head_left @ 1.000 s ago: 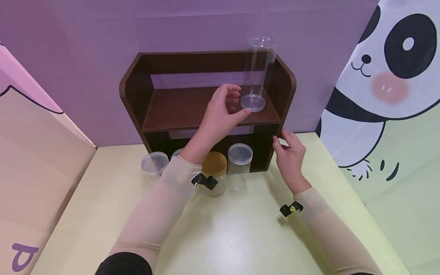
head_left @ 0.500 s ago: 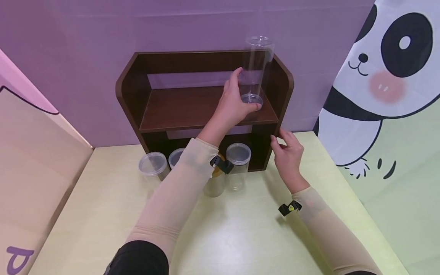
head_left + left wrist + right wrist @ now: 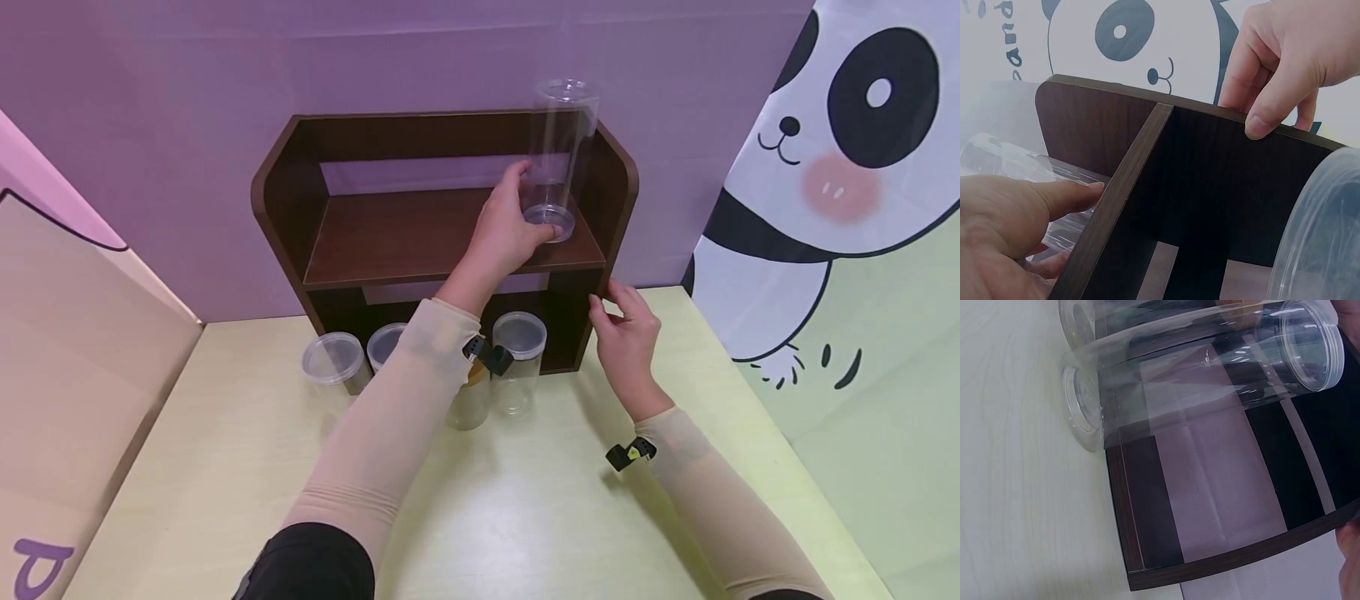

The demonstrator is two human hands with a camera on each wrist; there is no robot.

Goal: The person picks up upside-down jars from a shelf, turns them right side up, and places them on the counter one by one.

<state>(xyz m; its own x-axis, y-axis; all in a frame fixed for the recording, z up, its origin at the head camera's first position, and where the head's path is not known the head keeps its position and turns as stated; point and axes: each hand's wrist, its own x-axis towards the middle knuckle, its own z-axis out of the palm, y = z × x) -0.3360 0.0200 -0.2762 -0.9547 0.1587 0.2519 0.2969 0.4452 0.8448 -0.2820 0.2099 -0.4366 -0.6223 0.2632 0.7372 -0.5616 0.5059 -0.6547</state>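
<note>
A tall clear plastic jar (image 3: pixel 567 137) stands upright at the right end of the upper board of a dark brown wooden shelf (image 3: pixel 397 233). My left hand (image 3: pixel 504 223) grips its lower part, thumb across the front near the base and fingers along the left side. In the left wrist view that thumb (image 3: pixel 1075 197) lies just beside the board's front edge. Lower down, my right hand (image 3: pixel 628 342) pinches the shelf's right side panel (image 3: pixel 1241 144), its thumb (image 3: pixel 1261 125) on the inner face and the other fingers on the outside.
Several clear lidded jars stand on the pale table (image 3: pixel 495 517) before the shelf: one (image 3: pixel 333 360) at left, one with an orange-brown lid (image 3: pixel 468 406) partly behind my left forearm, one (image 3: pixel 519 367) at right. A purple backdrop (image 3: pixel 450 58) hangs behind.
My left hand has moved right, from beside the tall jar to a grip around its lower part. The jar keeps its place on the board, and my right hand stays at the side panel.
</note>
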